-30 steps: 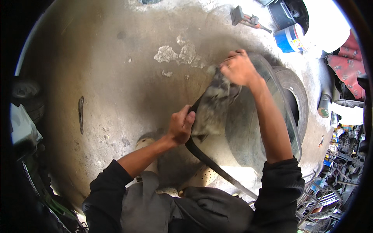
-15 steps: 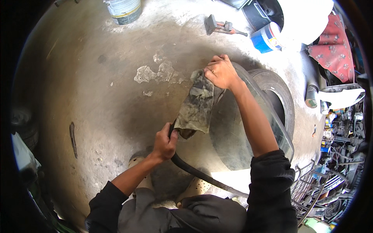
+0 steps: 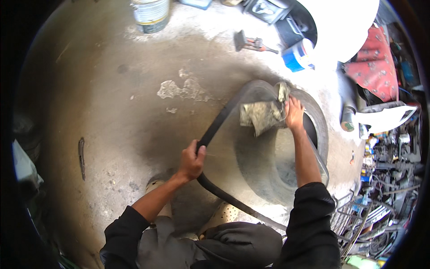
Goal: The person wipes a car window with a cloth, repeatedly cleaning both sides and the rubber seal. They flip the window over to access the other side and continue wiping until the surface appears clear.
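A large clear glass pane with a black rubber-like edging is held upright or tilted before me. My left hand is closed round the edging at its left corner. Across the pane, my right hand presses a stained, grey-green rag near the far right rim. Part of the rag hangs loose to the left of the fingers, and a bunched end sticks up beyond them. The lower right rim is partly hidden by my right forearm.
Behind the pane a tyre lies on the concrete floor. Farther back are a paint bucket, an orange-and-grey tool and a blue-and-white tub. Wire racks and piled parts line the right side. A dark stick-like piece lies left.
My right hand has moved right and slightly toward me, taking the rag off the left edging, which now shows. My left hand keeps its grip. The view has shifted slightly.
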Demonstrator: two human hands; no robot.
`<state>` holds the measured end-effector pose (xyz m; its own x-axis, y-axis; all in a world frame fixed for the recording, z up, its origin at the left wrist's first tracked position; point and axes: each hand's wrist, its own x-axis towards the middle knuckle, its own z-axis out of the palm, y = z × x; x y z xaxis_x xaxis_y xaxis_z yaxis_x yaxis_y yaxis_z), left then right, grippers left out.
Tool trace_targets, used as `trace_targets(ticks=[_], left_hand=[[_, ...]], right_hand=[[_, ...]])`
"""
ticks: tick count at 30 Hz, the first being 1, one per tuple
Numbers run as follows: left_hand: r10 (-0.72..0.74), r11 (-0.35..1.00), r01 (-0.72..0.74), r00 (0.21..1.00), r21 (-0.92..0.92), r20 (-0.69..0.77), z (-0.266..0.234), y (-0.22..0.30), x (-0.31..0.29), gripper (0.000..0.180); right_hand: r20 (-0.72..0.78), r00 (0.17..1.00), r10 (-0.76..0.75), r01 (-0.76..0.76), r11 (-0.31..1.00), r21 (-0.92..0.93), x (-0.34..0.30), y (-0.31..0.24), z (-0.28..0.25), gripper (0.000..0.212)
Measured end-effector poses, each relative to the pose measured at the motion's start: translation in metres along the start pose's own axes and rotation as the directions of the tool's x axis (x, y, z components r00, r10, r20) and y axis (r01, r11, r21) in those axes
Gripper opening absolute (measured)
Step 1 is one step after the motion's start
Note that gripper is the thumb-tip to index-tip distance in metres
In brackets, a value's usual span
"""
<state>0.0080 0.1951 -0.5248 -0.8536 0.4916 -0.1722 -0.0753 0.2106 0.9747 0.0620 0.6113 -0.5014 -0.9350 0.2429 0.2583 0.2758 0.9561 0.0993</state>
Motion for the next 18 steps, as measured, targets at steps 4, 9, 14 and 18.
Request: trace_targets(ticks=[4, 9, 14, 18], left_hand=[[-0.038, 0.995, 0.040, 0.999, -0.090, 0.020, 0.004, -0.014, 0.000, 0.028], [-0.061, 0.995, 0.070, 0.989, -0.064, 0.133, -0.005, -0.010, 0.007, 0.032], [-0.360, 0.865, -0.017, 0.675, 0.502, 0.644, -0.060, 0.044, 0.049, 0.064], [-0.376, 0.767, -0.099, 0.731, 0.634, 0.570, -0.052, 0.069, 0.106, 0.068]], right_hand=[[0.060, 0.936, 0.347, -0.341, 0.935, -0.094, -0.117, 0.051, -0.028, 0.031], [0.313, 0.696, 0.647, -0.498, 0.748, -0.439, -0.235, 0.108, -0.096, 0.031], [0.293, 0.657, 0.695, -0.671, 0.361, 0.648, -0.211, 0.110, -0.165, 0.040], [0.352, 0.693, 0.629, -0.429, -0.034, 0.903, -0.163, 0.086, -0.187, 0.037]])
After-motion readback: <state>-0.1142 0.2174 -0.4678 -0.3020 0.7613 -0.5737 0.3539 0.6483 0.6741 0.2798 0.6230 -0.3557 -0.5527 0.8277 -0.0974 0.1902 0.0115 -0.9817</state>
